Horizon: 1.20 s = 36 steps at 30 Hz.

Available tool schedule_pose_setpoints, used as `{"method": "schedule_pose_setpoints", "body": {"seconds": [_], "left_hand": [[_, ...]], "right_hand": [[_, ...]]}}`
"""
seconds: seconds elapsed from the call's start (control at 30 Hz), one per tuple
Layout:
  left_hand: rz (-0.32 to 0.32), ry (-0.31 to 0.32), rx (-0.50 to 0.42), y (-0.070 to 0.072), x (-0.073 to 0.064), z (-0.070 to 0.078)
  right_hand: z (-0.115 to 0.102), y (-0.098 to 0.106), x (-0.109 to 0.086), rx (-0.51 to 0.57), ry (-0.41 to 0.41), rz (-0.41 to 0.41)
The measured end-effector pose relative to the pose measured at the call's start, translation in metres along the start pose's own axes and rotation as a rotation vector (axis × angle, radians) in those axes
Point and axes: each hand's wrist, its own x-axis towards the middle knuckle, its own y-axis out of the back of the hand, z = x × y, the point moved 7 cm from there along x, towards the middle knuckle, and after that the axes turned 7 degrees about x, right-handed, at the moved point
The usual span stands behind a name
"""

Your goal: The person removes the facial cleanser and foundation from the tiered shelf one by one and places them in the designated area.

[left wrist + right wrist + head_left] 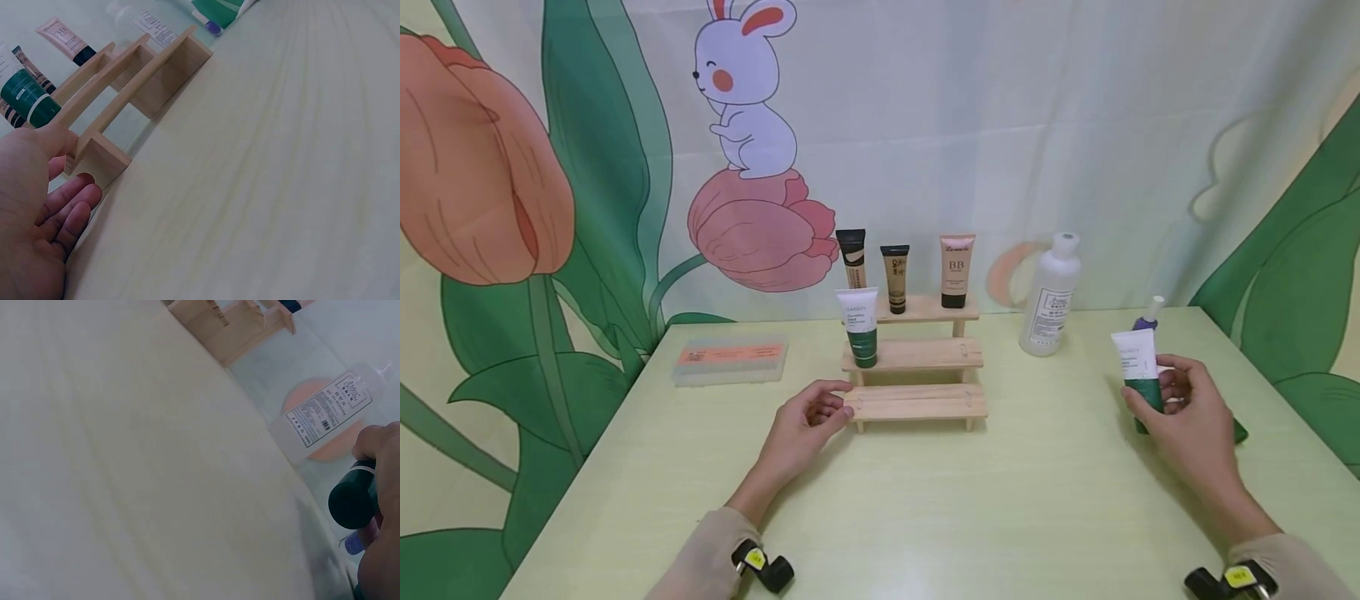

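A three-step wooden stand (pixel 917 403) stands mid-table. My left hand (pixel 803 427) grips the left end of its lowest step, thumb and fingers curled at the edge. At the right, my right hand (pixel 1201 421) holds a white-and-green squeeze tube (pixel 1138 360) upright, cap down; its green cap (pixel 350 503) shows in the right wrist view. A similar white-and-green tube (pixel 859 321) stands on the middle step at the left. The top step bears a black-and-gold tube (pixel 852 257), a smaller gold tube (pixel 896 279) and a pink BB cream tube (pixel 956 267).
Behind, to the right of the stand, is a white bottle (pixel 1051 296). A small purple bottle with a white top (pixel 1147 315) stands behind the held tube. Something dark green (pixel 1241 431) lies partly hidden by my right hand. A flat clear case (pixel 730 361) lies at the back left.
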Motion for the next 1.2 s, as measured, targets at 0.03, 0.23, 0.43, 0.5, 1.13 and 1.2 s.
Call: {"method": "schedule_pose_setpoints", "body": {"seconds": [0.03, 0.23, 0.43, 0.5, 1.13, 1.2], "left_hand": [[-0.001, 0.002, 0.0, 0.0, 0.0, 0.0], [-0.001, -0.009, -0.004, -0.001, 0.001, 0.001], [-0.001, -0.009, -0.007, -0.001, 0.001, 0.002], [-0.001, -0.004, -0.005, -0.001, 0.001, 0.001], [0.001, -0.007, -0.01, 0.0, 0.001, 0.001], [0.001, -0.005, -0.011, 0.0, 0.001, 0.0]], "right_hand": [[0.001, -0.001, -0.001, -0.005, 0.005, -0.007], [0.006, -0.007, -0.003, -0.06, 0.027, -0.04], [0.009, -0.009, -0.003, -0.093, 0.013, -0.086], [0.011, -0.011, -0.003, -0.114, 0.004, -0.099], [0.014, -0.012, -0.003, -0.207, -0.029, -0.091], [0.012, -0.008, -0.004, -0.193, -0.033, -0.05]]}}
